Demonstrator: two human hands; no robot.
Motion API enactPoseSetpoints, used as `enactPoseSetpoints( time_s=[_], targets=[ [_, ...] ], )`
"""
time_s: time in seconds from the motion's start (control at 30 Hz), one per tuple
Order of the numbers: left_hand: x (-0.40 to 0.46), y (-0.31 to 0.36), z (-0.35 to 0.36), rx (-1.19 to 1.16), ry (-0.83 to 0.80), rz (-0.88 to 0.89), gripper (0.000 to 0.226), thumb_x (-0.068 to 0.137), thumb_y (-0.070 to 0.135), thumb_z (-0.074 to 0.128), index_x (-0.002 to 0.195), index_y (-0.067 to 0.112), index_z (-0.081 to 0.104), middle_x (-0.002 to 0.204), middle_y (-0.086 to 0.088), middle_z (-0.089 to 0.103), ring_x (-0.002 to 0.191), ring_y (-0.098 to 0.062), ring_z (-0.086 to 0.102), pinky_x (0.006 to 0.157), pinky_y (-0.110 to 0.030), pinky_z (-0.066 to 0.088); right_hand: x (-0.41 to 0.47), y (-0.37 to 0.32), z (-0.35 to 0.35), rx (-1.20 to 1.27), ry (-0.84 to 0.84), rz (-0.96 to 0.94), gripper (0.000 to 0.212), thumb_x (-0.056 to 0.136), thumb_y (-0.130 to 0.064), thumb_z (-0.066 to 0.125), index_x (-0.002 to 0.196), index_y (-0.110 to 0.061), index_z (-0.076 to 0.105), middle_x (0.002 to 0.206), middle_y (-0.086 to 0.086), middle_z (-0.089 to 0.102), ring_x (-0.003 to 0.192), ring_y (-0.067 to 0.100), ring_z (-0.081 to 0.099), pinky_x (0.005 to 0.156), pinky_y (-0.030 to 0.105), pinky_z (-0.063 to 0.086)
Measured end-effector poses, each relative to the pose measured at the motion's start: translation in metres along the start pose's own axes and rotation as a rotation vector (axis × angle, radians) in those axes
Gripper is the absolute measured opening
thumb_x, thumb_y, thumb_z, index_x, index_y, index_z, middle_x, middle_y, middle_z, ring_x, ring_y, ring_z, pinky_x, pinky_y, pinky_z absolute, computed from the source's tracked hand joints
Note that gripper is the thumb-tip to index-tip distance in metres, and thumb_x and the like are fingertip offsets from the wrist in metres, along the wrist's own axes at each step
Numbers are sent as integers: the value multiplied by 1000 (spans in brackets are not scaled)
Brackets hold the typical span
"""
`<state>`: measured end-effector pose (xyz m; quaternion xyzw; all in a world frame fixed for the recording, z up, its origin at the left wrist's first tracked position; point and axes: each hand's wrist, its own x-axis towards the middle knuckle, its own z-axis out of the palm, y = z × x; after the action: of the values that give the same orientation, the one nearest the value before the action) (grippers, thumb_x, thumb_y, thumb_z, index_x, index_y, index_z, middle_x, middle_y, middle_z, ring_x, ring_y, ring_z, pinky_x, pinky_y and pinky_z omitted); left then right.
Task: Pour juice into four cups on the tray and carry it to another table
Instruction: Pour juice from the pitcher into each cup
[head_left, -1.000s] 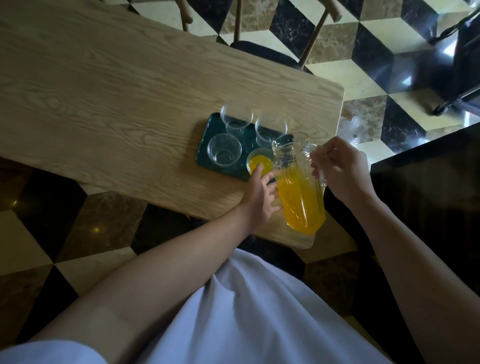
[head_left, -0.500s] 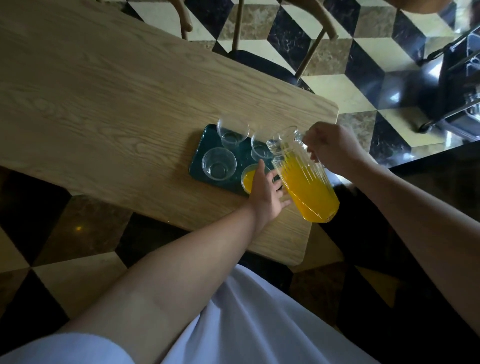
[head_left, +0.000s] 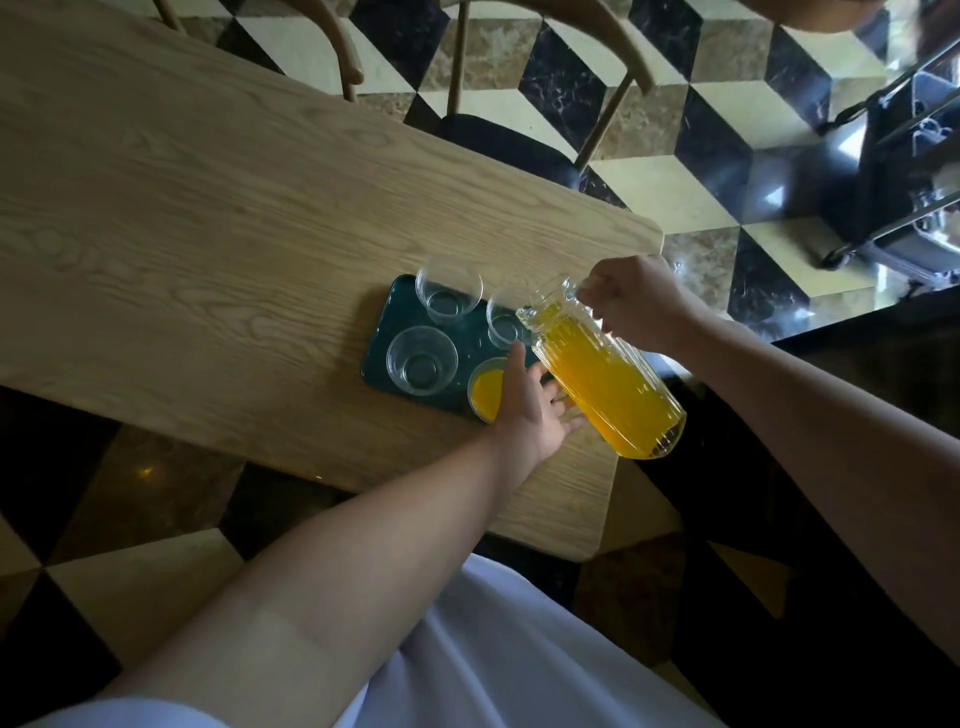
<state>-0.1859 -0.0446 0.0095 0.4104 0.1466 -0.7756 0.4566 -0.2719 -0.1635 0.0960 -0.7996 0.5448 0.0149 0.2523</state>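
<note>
Your right hand grips the ribbed juice pitcher by its handle, tipped over the right-rear cup on the green tray at mid-frame. Your left hand, fingers straight, steadies the filled cup. Next, tilt further, slowly.

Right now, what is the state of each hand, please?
Left hand: open, fingers straight, beside the filled cup and under the pitcher.
Right hand: closed, gripping the pitcher's handle.

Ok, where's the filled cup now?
Head view: the juice-filled clear plastic cup sits at the dark green tray's near right corner, beside the left hand.
</note>
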Motion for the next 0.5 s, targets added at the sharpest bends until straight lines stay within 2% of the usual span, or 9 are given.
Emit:
enactPoseSetpoints(
  time_s=[0.1, 0.23, 0.37, 0.43, 0.5],
  targets=[
    [1, -4, 2, 38, 20, 13, 67, 99, 63, 25, 154, 25, 35, 154, -15, 44, 139, -39, 42, 110, -56, 32, 0, -2, -1, -28, -39, 15, 33, 97, -28, 62, 78, -1, 64, 75, 21, 70, 72, 39, 69, 67, 51, 59],
    [0, -9, 5, 32, 21, 11, 59, 100, 56, 28, 148, 26, 43, 135, -12, 55, 123, -35, 50, 107, -56, 35, -1, -5, -1, -71, -72, 35, 33, 99, -30, 60, 82, -2, 67, 79, 19, 70, 72, 37, 69, 67, 51, 60],
    [-2, -11, 5, -1, 32, -24, 56, 101, 56, 27, 144, 26, 47, 144, -13, 53, 135, -38, 45, 111, -57, 32, 1, -7, -1, -59, -89, 36, 32, 97, -25, 63, 80, 2, 66, 78, 23, 71, 72, 40, 70, 69, 53, 59],
    [0, -13, 4, -2, 32, -22, 46, 101, 55, 28, 122, 26, 57, 130, -12, 57, 129, -36, 49, 113, -57, 31, 1, -7, -1, -75, -101, 37, 32, 97, -25, 63, 81, 2, 67, 78, 23, 71, 72, 40, 70, 69, 53, 60],
    [4, -15, 3, -16, 27, -36, 40, 101, 55, 29, 103, 28, 59, 118, -9, 59, 119, -34, 51, 114, -57, 31, 2, -7, -1, -83, -108, 39, 31, 97, -25, 62, 82, 2, 67, 78, 23, 71, 72, 40, 70, 69, 53, 60]
  ],
)
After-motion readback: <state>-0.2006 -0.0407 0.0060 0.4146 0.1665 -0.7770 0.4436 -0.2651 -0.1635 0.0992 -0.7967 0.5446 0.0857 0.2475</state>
